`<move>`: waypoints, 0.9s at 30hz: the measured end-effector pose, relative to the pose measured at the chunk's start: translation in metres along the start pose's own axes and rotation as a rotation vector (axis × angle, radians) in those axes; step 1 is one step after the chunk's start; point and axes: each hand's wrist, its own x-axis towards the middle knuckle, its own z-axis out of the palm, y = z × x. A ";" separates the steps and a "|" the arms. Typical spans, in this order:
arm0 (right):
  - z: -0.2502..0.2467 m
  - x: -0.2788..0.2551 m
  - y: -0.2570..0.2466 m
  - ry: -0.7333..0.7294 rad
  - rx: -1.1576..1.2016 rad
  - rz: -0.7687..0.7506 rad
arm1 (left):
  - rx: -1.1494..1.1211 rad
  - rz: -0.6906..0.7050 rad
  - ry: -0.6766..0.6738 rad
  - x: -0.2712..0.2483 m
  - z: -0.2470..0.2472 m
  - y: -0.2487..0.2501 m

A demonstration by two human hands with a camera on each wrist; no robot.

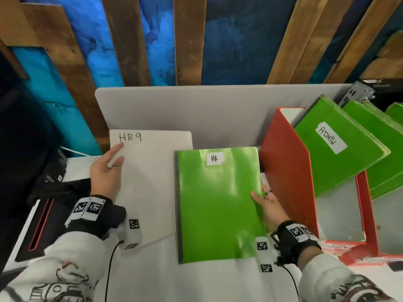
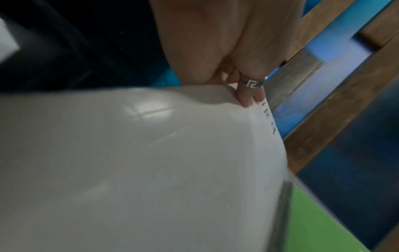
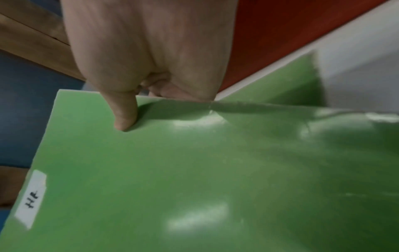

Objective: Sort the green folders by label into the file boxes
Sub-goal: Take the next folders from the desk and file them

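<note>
A green folder (image 1: 218, 203) with a white tag reading "HR" (image 1: 214, 159) is held flat over the table, mid-frame. My right hand (image 1: 266, 199) grips its right edge, thumb on the cover and fingers underneath; the right wrist view shows the thumb of that hand (image 3: 140, 68) pressing the folder (image 3: 194, 170). To the left stands a white file box (image 1: 152, 182) marked "HR9". My left hand (image 1: 106, 171) holds its upper left edge; the left wrist view shows that hand (image 2: 215, 42) with ringed fingers on the box's face (image 2: 129, 153).
A red file box (image 1: 287, 171) at the right holds green folders tagged "ADMIN" (image 1: 340, 153); more green folders (image 1: 375, 136) lean beyond it. A grey divider panel (image 1: 207, 110) backs the table. A black device with a red slot (image 1: 43, 221) sits at far left.
</note>
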 end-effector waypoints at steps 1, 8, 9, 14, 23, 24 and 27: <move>0.004 0.002 -0.006 -0.014 0.067 -0.019 | 0.001 0.028 -0.021 0.001 0.002 0.009; 0.035 -0.001 -0.064 -0.202 0.304 -0.215 | -0.314 0.099 -0.155 0.006 0.023 0.051; 0.038 -0.001 -0.070 -0.233 0.303 -0.241 | -0.349 0.086 -0.175 0.006 0.026 0.056; 0.053 -0.005 -0.088 -0.259 0.206 -0.372 | -0.444 0.002 -0.309 -0.004 0.048 0.076; 0.030 -0.011 -0.102 -0.224 0.097 -0.368 | -0.470 0.051 -0.349 -0.018 0.078 0.093; 0.026 -0.013 -0.103 -0.234 0.068 -0.354 | -0.488 0.054 -0.345 -0.019 0.083 0.093; 0.014 -0.022 -0.108 -0.141 0.025 -0.415 | -0.533 -0.041 -0.257 -0.018 0.099 0.079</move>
